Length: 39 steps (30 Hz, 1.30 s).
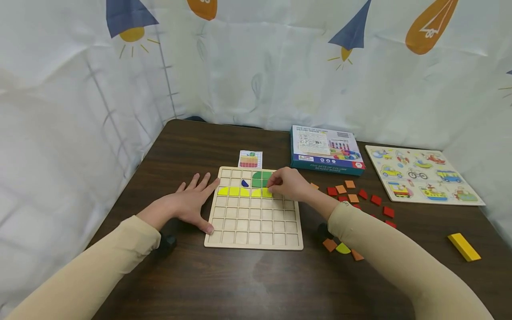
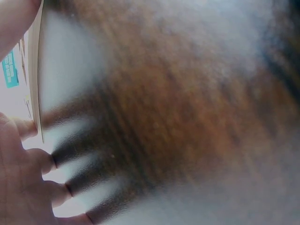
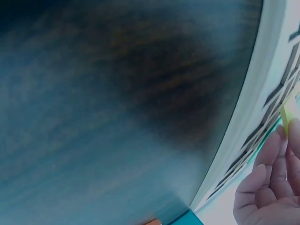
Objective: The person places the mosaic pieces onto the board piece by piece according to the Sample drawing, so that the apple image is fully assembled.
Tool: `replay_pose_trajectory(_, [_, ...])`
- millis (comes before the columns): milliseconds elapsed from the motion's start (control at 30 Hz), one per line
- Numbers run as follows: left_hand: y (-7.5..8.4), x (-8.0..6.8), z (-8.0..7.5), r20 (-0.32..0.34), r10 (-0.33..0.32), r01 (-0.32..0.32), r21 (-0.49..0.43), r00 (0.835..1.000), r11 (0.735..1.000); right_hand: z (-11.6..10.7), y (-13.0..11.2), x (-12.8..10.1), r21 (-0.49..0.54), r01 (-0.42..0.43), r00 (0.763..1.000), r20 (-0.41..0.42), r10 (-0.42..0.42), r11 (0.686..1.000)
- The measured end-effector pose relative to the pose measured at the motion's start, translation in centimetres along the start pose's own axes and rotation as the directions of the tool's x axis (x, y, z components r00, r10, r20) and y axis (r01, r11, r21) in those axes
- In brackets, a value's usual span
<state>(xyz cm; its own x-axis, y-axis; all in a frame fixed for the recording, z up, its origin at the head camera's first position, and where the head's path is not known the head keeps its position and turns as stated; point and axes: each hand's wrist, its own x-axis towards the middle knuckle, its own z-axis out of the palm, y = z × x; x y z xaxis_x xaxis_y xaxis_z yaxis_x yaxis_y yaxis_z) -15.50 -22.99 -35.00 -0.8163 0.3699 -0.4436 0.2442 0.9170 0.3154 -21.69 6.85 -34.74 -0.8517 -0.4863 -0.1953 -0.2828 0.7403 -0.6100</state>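
A wooden grid board [image 1: 248,226] lies on the brown table. My left hand [image 1: 188,204], fingers spread, rests along its left edge, with the thumb touching the lower left corner. Over the board's upper right part, my right hand [image 1: 291,184] pinches a yellow tile [image 3: 285,121] between thumb and fingertips, at the right end of a row of yellow tiles [image 1: 234,191]. Above that row sit a small dark blue piece [image 1: 245,183] and green pieces [image 1: 257,179], partly hidden by the right hand. A printed pattern card [image 1: 250,159] lies just behind the board.
Loose red [image 1: 376,200] and orange tiles [image 1: 353,198] are scattered right of the board, some behind my right forearm. A yellow-green quarter-round tile [image 1: 342,248] lies nearer. Farther out are a boxed toy set [image 1: 328,151], a picture puzzle board [image 1: 424,175] and a yellow block [image 1: 464,247].
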Motion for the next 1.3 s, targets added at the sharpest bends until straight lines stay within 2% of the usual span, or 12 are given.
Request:
replay_pose_trajectory(300, [0.2,0.0,-0.1,-0.005,0.003,-0.003,0.004,1.000,1.000,0.5,-0.2,-0.2,-0.035,-0.028,0.999,-0.034,0.026,0.999])
replay_pose_trajectory(833, [0.3,-0.2,-0.1,-0.007,0.009,-0.009,-0.001,1.000,1.000,1.4,-0.4,-0.1,-0.115,0.018,0.996,-0.089,-0.028,0.993])
replay_pose_trajectory(967, [0.3,-0.2,-0.1,-0.006,0.005,-0.005,0.001,1.000,1.000,1.4,-0.5,-0.3,-0.109,0.032,0.995,-0.096,-0.042,0.994])
replay_pose_trajectory(1133, [0.3,-0.4,-0.1,-0.008,0.008,-0.008,0.004,1.000,1.000,0.6,-0.1,-0.9,-0.062,0.040,0.993,-0.110,-0.046,0.997])
replay_pose_trajectory(1300, [0.3,-0.4,-0.2,-0.007,0.011,-0.011,-0.007,1.000,1.000,-1.4,1.1,-2.9,-0.074,-0.002,0.995,-0.096,-0.005,0.997])
